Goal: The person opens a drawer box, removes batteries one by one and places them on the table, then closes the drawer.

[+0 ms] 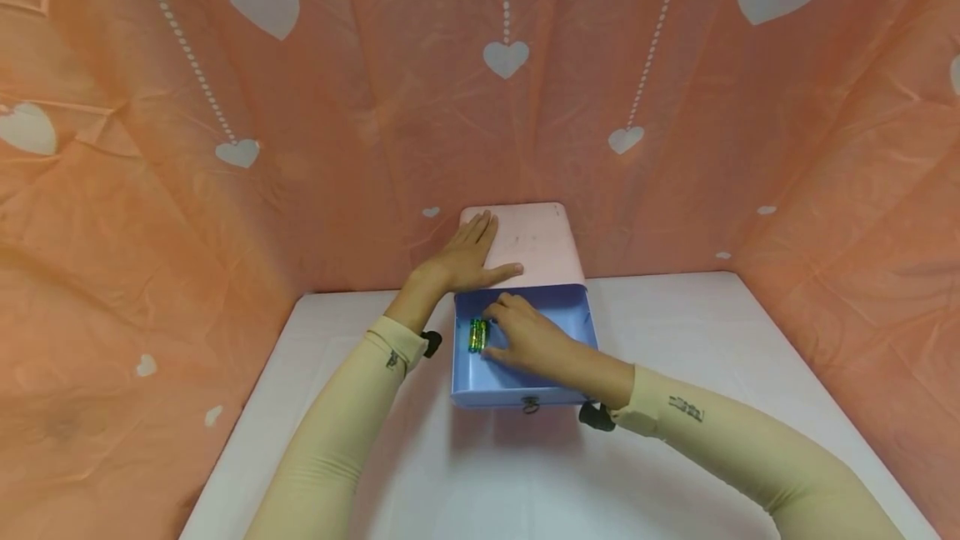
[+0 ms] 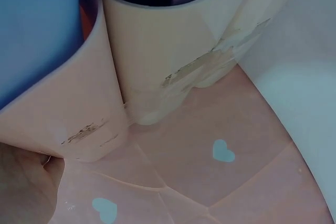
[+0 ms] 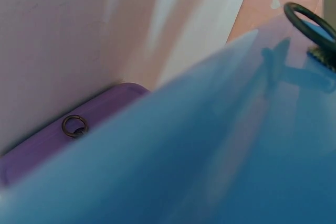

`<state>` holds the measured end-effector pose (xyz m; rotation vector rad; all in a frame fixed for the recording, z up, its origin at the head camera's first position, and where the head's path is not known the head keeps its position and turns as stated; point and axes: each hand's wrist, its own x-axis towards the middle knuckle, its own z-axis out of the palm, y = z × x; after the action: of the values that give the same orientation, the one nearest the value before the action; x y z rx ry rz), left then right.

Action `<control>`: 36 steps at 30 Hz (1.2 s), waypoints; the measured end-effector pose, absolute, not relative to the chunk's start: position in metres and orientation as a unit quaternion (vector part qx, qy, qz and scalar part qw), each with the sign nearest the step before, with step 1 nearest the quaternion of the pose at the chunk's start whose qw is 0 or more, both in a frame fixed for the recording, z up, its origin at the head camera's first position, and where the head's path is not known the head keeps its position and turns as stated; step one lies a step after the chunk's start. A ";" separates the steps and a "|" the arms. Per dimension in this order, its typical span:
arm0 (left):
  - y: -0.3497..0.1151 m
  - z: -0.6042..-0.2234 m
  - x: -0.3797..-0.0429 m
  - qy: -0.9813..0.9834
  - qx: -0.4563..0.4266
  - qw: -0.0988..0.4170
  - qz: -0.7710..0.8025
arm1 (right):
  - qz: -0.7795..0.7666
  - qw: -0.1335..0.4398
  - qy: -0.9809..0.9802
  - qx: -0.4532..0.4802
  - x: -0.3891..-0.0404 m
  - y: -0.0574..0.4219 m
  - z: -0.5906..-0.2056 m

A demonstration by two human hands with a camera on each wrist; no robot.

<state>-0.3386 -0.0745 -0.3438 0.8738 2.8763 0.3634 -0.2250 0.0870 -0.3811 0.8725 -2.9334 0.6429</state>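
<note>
My left hand [image 1: 468,261] rests with fingers spread on the pink top of a small drawer box [image 1: 534,240], at its left side. A blue drawer [image 1: 468,373] is pulled out of the box toward me. Inside it, at the left, lie two green batteries [image 1: 474,336] side by side. My right hand [image 1: 528,340] reaches into this drawer, thumb and finger curled at the two ends of the right-hand battery [image 1: 483,336]. In the left wrist view part of the left hand [image 2: 26,187] shows beside the case wall.
A metal ring pull [image 1: 531,405] hangs on the blue drawer's front. In the right wrist view a purple drawer front [image 3: 105,103] with its own ring [image 3: 74,126] shows. The box stands on a white table [image 1: 645,323] near an orange cloth [image 1: 375,148] with white hearts.
</note>
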 end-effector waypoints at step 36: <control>-0.074 -0.342 -0.338 0.947 0.290 0.060 0.126 | 0.236 0.012 -0.935 0.264 -0.224 0.094 -0.379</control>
<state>-0.3375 -0.0744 -0.3422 0.8766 2.8655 0.3825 -0.2235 0.0938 -0.3790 0.8220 -2.9156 0.7364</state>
